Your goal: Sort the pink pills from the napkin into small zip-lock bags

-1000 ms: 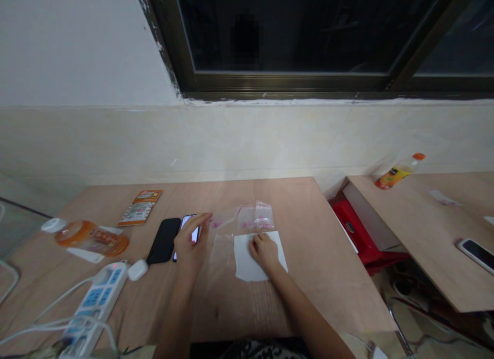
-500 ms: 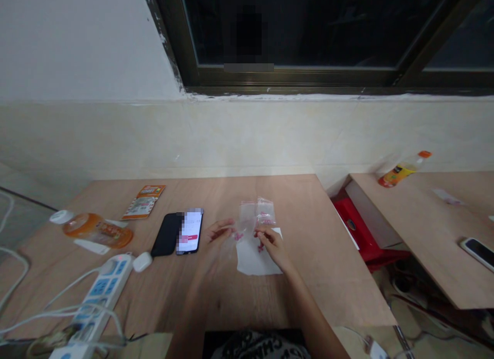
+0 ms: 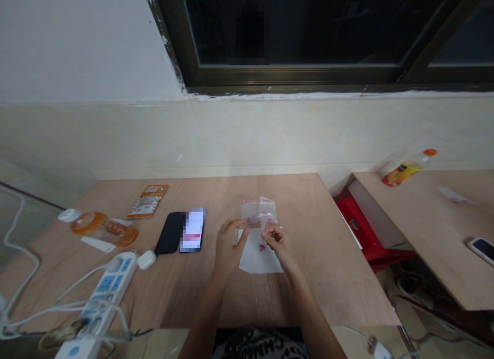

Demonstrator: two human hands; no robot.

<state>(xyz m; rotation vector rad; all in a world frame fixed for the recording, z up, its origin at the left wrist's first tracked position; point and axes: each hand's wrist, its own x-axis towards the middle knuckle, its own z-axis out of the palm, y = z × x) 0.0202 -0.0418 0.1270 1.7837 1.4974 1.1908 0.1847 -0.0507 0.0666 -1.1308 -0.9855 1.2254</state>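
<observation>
My left hand (image 3: 228, 241) is at the left side of a white sheet of paper (image 3: 258, 263), thumb and fingers apart. Its fingertips are close to a small clear zip bag (image 3: 249, 210) with pink bits inside. Over the sheet's right side, my right hand (image 3: 280, 241) is closed in a pinch, and what it holds, if anything, is too small to make out. Just beyond those fingertips lie more clear zip bags (image 3: 267, 207) with pink bits, overlapping. Several small dark pink pieces (image 3: 262, 247) rest on the paper below the pinch.
Left of the hands are a lit phone (image 3: 193, 230), a black phone-shaped item (image 3: 170, 233), a white earbud case (image 3: 147, 259), an orange packet (image 3: 148, 200), an orange drink bottle (image 3: 104, 228) and a power strip (image 3: 106, 292) with cables. Another table (image 3: 428, 215) stands across a gap at right.
My left hand has moved right, toward the paper; the clear bag with pink bits near its fingers no longer hangs there. My right hand remains pinched over the paper.
</observation>
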